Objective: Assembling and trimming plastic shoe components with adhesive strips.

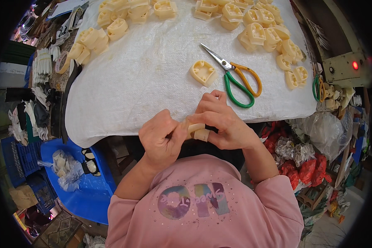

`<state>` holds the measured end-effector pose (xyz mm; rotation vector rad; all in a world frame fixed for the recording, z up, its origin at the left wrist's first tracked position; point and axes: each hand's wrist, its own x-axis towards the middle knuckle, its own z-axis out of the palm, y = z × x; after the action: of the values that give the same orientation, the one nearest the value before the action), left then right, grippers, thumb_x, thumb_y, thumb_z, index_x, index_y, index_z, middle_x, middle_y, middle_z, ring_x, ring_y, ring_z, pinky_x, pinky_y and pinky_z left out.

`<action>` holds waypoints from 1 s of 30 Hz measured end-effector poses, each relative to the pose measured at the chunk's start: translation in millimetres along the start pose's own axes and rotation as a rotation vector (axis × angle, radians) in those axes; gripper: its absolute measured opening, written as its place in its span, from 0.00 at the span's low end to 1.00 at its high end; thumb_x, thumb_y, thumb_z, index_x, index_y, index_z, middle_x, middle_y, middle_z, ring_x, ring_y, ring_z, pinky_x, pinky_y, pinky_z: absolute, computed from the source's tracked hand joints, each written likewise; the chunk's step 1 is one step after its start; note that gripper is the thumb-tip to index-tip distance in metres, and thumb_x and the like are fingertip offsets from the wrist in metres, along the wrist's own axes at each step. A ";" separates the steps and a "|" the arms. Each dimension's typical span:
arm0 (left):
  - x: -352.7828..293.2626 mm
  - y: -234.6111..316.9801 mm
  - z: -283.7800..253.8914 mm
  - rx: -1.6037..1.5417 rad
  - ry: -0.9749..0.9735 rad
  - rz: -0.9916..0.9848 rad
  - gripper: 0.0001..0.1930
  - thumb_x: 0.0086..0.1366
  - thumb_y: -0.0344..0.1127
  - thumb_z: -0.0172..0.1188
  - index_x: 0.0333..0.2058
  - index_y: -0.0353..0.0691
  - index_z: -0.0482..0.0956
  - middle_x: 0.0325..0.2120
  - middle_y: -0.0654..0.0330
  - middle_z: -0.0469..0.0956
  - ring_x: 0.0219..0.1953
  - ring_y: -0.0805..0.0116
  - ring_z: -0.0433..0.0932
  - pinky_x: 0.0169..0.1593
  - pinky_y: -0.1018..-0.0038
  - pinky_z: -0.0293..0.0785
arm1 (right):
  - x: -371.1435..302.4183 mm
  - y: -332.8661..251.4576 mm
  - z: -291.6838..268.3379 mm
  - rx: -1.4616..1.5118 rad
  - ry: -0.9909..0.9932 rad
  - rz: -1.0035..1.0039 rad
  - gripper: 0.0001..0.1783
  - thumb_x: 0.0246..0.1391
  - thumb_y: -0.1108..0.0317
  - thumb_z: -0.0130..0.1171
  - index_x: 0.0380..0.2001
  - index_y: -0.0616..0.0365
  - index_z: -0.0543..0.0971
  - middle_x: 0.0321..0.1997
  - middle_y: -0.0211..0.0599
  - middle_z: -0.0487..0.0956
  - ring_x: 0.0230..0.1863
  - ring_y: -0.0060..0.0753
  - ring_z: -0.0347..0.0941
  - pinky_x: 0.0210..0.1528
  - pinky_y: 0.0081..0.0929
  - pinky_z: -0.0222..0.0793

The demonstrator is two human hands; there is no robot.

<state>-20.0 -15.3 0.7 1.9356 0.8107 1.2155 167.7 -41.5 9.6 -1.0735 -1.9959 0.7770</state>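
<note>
Grip closed: left hand (162, 133) and right hand (224, 124) pinch a cream moulded-plastic piece (197, 128) between them, bench (153, 78) just ahead; slack pressure could drop it.

A blue plastic chair (89, 196), holding a clear bag (69, 180), stands beside blue crates (42, 192). Red bags (318, 170) lie near what is probably clear plastic sheeting (324, 134); a red lamp (355, 65) glows on a beige box (339, 73).
</note>
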 end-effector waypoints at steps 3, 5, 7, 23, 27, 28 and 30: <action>-0.5 -2.6 1.6 0.021 0.045 0.117 0.05 0.55 0.29 0.63 0.26 0.36 0.77 0.19 0.64 0.66 0.22 0.71 0.63 0.25 0.78 0.59 | 0.7 0.6 -1.6 -0.059 0.089 -0.026 0.22 0.35 0.75 0.63 0.39 0.49 0.76 0.31 0.28 0.69 0.39 0.33 0.63 0.48 0.38 0.48; -1.3 -4.1 0.0 0.092 0.082 0.231 0.05 0.53 0.29 0.64 0.27 0.36 0.78 0.20 0.64 0.67 0.25 0.68 0.65 0.28 0.76 0.62 | 2.8 1.7 -0.6 -0.106 0.149 -0.052 0.22 0.35 0.74 0.64 0.40 0.48 0.76 0.31 0.27 0.69 0.40 0.33 0.63 0.49 0.39 0.48; -7.1 -5.5 -4.8 0.198 0.103 0.228 0.08 0.47 0.26 0.67 0.29 0.39 0.80 0.23 0.63 0.68 0.30 0.64 0.66 0.34 0.72 0.65 | 3.3 8.1 4.5 -0.244 0.102 -0.116 0.25 0.34 0.69 0.67 0.42 0.48 0.76 0.39 0.28 0.71 0.45 0.36 0.63 0.52 0.41 0.47; -2.5 -5.6 -3.6 -0.158 0.020 0.285 0.20 0.43 0.17 0.62 0.37 0.40 0.72 0.36 0.51 0.73 0.39 0.54 0.76 0.40 0.64 0.68 | -17.6 -18.7 46.0 1.083 0.707 0.497 0.13 0.60 0.68 0.49 0.44 0.64 0.68 0.38 0.33 0.72 0.41 0.25 0.73 0.44 0.24 0.70; 0.7 -11.2 -4.2 0.141 -0.011 0.440 0.19 0.41 0.21 0.61 0.36 0.38 0.73 0.33 0.55 0.74 0.33 0.59 0.77 0.36 0.70 0.63 | -19.9 -14.3 40.4 1.057 0.684 0.399 0.11 0.62 0.69 0.44 0.44 0.65 0.68 0.36 0.30 0.70 0.41 0.25 0.73 0.46 0.25 0.72; 1.5 -9.5 -2.9 0.139 -0.014 0.438 0.19 0.41 0.21 0.61 0.36 0.38 0.73 0.33 0.55 0.74 0.33 0.59 0.77 0.36 0.70 0.63 | -20.6 -14.4 39.7 1.030 0.676 0.410 0.11 0.62 0.69 0.45 0.44 0.65 0.68 0.37 0.31 0.71 0.41 0.24 0.73 0.46 0.25 0.72; 4.9 -2.0 -0.6 0.341 -0.051 0.461 0.15 0.42 0.23 0.60 0.34 0.37 0.74 0.32 0.55 0.74 0.32 0.61 0.76 0.35 0.71 0.62 | -22.7 -15.8 37.8 0.962 0.664 0.423 0.12 0.62 0.69 0.45 0.44 0.65 0.69 0.37 0.32 0.72 0.41 0.24 0.73 0.46 0.24 0.71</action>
<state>-19.1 -10.1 1.6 2.5212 0.5883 1.3452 138.8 -74.9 -6.1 -0.9550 -0.6745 1.2138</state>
